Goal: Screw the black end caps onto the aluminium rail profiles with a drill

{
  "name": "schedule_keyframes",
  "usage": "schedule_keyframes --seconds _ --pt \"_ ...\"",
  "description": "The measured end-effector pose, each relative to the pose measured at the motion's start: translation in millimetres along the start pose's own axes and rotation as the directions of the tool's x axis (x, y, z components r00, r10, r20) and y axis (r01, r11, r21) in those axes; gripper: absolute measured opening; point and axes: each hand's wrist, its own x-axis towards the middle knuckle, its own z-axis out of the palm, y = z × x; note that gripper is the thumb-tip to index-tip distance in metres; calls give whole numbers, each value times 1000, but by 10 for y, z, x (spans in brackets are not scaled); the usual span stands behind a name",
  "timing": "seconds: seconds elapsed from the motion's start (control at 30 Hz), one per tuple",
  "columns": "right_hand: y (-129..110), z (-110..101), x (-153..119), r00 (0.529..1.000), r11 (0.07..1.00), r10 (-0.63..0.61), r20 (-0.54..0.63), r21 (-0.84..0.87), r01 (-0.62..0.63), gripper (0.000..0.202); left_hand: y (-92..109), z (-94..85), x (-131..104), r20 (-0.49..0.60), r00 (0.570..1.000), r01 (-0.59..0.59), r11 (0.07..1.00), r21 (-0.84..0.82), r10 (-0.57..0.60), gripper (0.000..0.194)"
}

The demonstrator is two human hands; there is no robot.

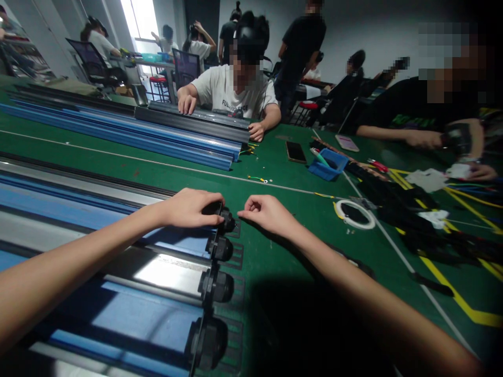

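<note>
Several long blue and silver profiles lie side by side at the left, with black end plates facing right. A black cable gland sticks out from the end of the farthest one in this row. My left hand holds this gland between thumb and fingers. Just to its right, my right hand is closed in a pinch, a small gap away from the gland. Whatever its fingertips hold, if anything, is too small to make out. Nearer to me, more black glands project from the other ends.
Across the green table, a person in a white shirt rests hands on more profiles. A blue bin, a phone and a white ring-shaped coil lie to the right. Beyond them, a person in black works beside cables.
</note>
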Motion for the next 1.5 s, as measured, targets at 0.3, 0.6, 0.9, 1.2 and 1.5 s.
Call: schedule_keyframes --seconds 0.3,0.6,0.9,1.2,1.5 --pt "-1 7 6 1000 999 8 -21 -33 -9 24 -15 5 11 8 1000 6 1000 -1 -6 44" --pt "29 0 12 999 992 17 -34 -122 -21 22 -23 12 3 14 1000 5 1000 8 -5 46" --pt "39 -69 -77 999 987 4 36 -163 2 15 -23 13 9 16 1000 7 1000 8 -7 48" --pt "36 -11 -49 993 994 -108 49 -10 109 20 -8 -6 4 28 1000 12 1000 -1 -12 47" --pt "13 -31 -40 992 992 -123 38 13 122 12 -3 -10 12 30 999 12 1000 2 -12 48"
